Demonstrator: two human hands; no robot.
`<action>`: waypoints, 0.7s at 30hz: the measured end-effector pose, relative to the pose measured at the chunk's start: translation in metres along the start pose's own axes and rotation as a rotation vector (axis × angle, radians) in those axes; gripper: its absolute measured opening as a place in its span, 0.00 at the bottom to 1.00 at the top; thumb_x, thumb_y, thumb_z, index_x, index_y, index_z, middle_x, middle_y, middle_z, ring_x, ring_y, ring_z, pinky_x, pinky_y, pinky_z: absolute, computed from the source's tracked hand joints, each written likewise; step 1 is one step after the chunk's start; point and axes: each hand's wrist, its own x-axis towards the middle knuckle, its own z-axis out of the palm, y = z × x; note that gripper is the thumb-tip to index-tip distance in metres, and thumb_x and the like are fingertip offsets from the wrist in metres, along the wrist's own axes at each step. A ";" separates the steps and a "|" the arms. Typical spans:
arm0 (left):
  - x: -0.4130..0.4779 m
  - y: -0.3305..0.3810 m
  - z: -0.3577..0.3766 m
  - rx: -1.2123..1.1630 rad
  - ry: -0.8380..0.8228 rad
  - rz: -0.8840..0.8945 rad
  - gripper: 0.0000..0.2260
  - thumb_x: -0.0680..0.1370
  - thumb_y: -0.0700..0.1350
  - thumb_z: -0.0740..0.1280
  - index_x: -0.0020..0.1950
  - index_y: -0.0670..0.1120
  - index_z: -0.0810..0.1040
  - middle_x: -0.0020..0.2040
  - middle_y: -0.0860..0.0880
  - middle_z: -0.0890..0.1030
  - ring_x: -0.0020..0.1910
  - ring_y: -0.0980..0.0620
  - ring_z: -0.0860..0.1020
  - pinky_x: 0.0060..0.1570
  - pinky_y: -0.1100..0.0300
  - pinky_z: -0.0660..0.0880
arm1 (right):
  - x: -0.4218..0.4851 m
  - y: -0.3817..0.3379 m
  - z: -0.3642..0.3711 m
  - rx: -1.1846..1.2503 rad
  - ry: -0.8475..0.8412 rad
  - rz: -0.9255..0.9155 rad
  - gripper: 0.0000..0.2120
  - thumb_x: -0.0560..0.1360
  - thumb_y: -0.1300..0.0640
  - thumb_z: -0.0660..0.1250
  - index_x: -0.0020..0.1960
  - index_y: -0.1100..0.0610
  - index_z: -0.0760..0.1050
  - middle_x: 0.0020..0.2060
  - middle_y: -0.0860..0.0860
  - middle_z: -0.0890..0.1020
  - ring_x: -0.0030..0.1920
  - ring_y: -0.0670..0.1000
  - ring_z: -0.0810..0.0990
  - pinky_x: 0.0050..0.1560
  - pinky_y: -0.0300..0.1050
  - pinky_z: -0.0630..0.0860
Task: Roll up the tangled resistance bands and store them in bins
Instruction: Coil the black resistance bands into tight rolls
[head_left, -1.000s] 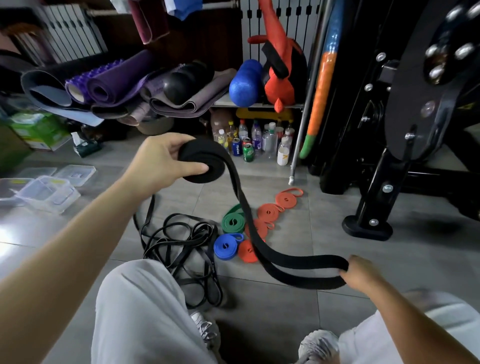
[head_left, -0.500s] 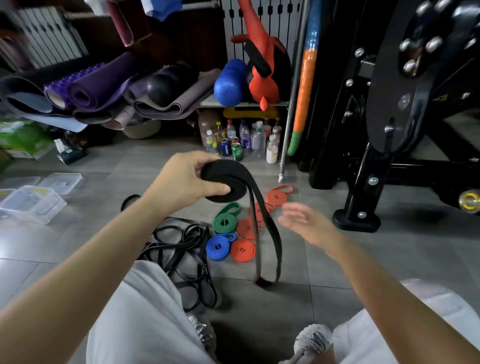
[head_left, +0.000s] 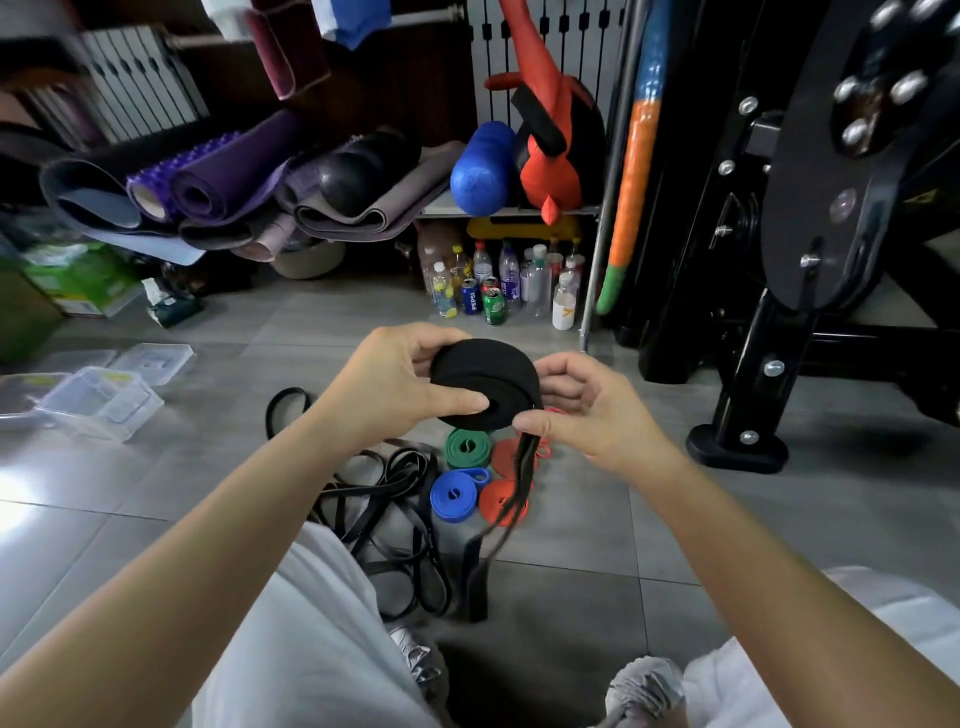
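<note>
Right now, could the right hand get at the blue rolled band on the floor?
Probably, once freed. The blue band lies uncovered on the floor below the hands. But the right hand pinches the black band that the left hand grips, so it must let go first.

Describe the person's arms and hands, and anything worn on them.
The left forearm and right forearm are bare, with no sleeve in view. The left hand and right hand wear no gloves; no ring, watch or wristband shows.
</note>
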 end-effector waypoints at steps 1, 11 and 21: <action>-0.001 0.002 -0.002 0.034 -0.005 0.010 0.19 0.64 0.34 0.77 0.51 0.50 0.80 0.46 0.53 0.84 0.44 0.62 0.81 0.46 0.71 0.74 | 0.000 -0.001 0.001 -0.021 0.015 -0.007 0.22 0.56 0.56 0.76 0.48 0.54 0.75 0.44 0.48 0.84 0.46 0.45 0.83 0.52 0.39 0.76; -0.009 0.004 0.003 -0.103 -0.008 0.022 0.20 0.64 0.32 0.77 0.51 0.49 0.80 0.46 0.52 0.85 0.46 0.57 0.83 0.45 0.67 0.77 | -0.012 -0.011 0.002 -0.099 -0.026 -0.067 0.21 0.61 0.63 0.76 0.50 0.47 0.76 0.40 0.39 0.84 0.46 0.38 0.82 0.50 0.32 0.75; -0.011 -0.014 0.034 -0.046 -0.155 -0.026 0.24 0.64 0.43 0.78 0.57 0.48 0.76 0.54 0.53 0.81 0.54 0.55 0.79 0.56 0.55 0.77 | -0.024 -0.009 -0.012 -0.234 0.018 -0.004 0.18 0.64 0.65 0.77 0.49 0.51 0.79 0.42 0.43 0.84 0.46 0.42 0.83 0.50 0.37 0.78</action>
